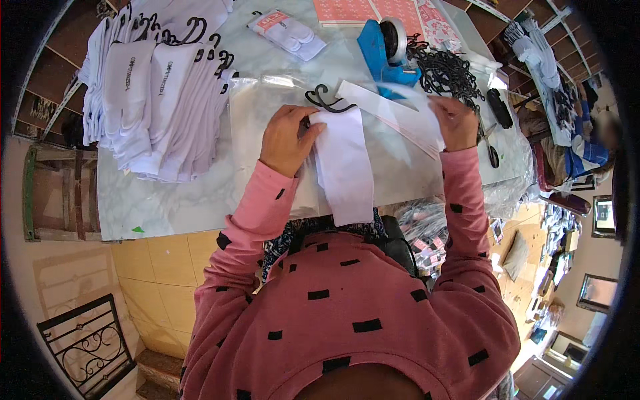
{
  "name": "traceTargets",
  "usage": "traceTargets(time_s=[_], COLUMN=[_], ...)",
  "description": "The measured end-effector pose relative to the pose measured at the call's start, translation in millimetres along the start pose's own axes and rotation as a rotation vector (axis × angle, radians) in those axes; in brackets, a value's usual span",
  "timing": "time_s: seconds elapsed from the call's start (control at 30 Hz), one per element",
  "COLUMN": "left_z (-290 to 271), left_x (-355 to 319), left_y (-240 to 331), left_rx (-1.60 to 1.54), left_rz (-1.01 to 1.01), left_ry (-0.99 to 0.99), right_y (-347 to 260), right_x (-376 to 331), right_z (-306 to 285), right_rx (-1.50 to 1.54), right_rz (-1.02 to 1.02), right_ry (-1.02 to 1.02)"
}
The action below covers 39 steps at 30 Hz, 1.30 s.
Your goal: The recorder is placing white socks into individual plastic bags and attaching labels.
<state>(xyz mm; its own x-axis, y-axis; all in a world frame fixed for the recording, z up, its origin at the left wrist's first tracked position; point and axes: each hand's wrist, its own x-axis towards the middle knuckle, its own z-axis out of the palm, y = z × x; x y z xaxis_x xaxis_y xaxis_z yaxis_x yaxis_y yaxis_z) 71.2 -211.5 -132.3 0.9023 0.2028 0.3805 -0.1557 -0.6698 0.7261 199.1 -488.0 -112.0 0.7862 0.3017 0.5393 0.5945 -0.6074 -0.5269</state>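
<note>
My left hand (288, 139) pinches the top edge of a pair of white socks (347, 167), which lies across the table's near edge with its lower end hanging over. From the top of the socks juts a black plastic hook (325, 100). To the right, my right hand (456, 123) is closed on a thin, whitish, see-through sheet (420, 107), smeared by motion; its kind I cannot make out. Beneath that sheet, a stack of long white card strips (390, 115) lies slantwise on the table. A clear plastic bag (263, 93) lies behind my left hand.
A big heap of white socks on black hooks (157, 100) covers the table's left side. Farther back are a packed pair of socks (288, 35), a blue tape dispenser (380, 57) and a pile of black hooks (445, 70). Scissors (492, 147) lie at the right on the marble-patterned table (167, 210).
</note>
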Motion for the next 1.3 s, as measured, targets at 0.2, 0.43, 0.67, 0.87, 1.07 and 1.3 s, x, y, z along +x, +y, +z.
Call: traceTargets(time_s=[0.2, 0.43, 0.67, 0.87, 1.07, 1.3], left_z=[-8.5, -9.5, -3.0, -12.4, -15.8, -45.5], left_x=[-2.7, -3.1, -0.5, -3.2, -5.7, -10.8], left_y=[16.9, 15.7, 4.8, 27.3, -6.7, -2.7], left_rx=[-0.093, -0.139, 0.004, -0.067, 0.192, -0.026], left_rz=[-0.060, -0.165, -0.116, -0.048, 0.233, -0.232], left_ry=[0.021, 0.002, -0.034, 0.080, 0.120, -0.223], right_y=[-36.3, 11.0, -19.7, -37.9, -42.3, -43.9], right_x=[24.1, 22.9, 26.1, 33.0, 34.9, 37.9], right_z=[8.9, 15.8, 0.0, 31.2, 65.9, 44.3], right_rx=[0.493, 0.071, 0.448, 0.581, 0.680, 0.456], right_rz=[0.158, 0.181, 0.200, 0.107, 0.149, -0.027], right_ry=[-0.201, -0.455, 0.047, -0.500, -0.863, -0.906])
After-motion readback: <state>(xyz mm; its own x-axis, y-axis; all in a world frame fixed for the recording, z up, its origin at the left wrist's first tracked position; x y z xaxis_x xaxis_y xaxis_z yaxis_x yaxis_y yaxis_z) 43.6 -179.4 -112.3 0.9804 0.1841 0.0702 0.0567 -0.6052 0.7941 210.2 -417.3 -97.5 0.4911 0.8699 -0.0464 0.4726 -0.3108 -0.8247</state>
